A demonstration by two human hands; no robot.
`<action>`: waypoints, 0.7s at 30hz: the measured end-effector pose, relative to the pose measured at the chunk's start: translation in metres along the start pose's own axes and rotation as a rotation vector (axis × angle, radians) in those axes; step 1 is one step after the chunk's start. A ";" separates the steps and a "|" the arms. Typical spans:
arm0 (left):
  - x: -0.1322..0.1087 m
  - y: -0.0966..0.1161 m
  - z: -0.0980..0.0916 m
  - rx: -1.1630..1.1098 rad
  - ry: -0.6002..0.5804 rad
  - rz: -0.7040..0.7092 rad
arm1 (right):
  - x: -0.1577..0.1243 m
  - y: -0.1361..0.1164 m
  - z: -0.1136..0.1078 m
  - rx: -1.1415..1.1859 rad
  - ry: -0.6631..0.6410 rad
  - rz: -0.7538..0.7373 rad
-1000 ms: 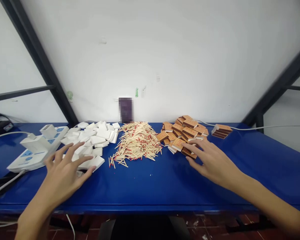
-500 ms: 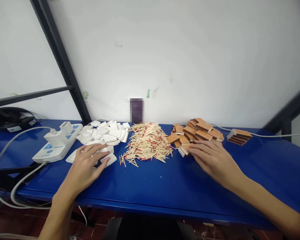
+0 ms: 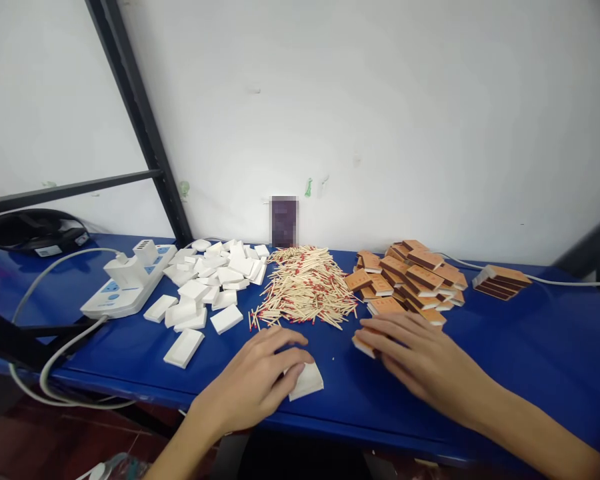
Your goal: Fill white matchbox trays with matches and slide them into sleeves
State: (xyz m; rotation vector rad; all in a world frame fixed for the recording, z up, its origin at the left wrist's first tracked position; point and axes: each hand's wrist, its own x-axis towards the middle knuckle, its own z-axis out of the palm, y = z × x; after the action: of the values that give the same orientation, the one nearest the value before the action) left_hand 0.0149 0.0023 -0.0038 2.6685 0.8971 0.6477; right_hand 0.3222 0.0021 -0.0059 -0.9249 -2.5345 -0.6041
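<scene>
My left hand point(image 3: 263, 377) is closed on a white matchbox tray point(image 3: 307, 381) near the front of the blue table, its fingertips on the tray's left end. My right hand point(image 3: 420, 363) curls over a matchbox sleeve point(image 3: 364, 347) with orange faces; part of it shows by the fingertips, the rest is hidden under the hand. Between and beyond the hands lies a heap of red-tipped matches point(image 3: 307, 287). To the left is a pile of white trays point(image 3: 225, 273), with one loose tray point(image 3: 184, 348) nearer me. A pile of orange-brown matchboxes point(image 3: 415, 273) stands behind my right hand.
A white power strip point(image 3: 115, 297) with plugs and cables stands at the left, near a black frame post point(image 3: 150, 133). A short row of matchboxes point(image 3: 503, 281) stands at the far right by a white cable. The wall point(image 3: 380, 133) rises behind the blue table point(image 3: 145, 373).
My left hand has moved right and toward me from the white pile, bringing a tray. My right hand has come nearer me from the brown pile with a sleeve. The view has shifted slightly.
</scene>
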 end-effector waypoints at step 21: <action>-0.016 -0.033 -0.034 -0.164 0.555 -0.272 | 0.121 -0.053 0.020 0.466 -0.395 0.010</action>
State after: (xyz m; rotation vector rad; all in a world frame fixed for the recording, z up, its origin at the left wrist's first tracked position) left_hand -0.0296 0.0208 0.0080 2.1905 1.2468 1.3555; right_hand 0.1965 0.0377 0.0212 -0.9466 -2.8202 0.1993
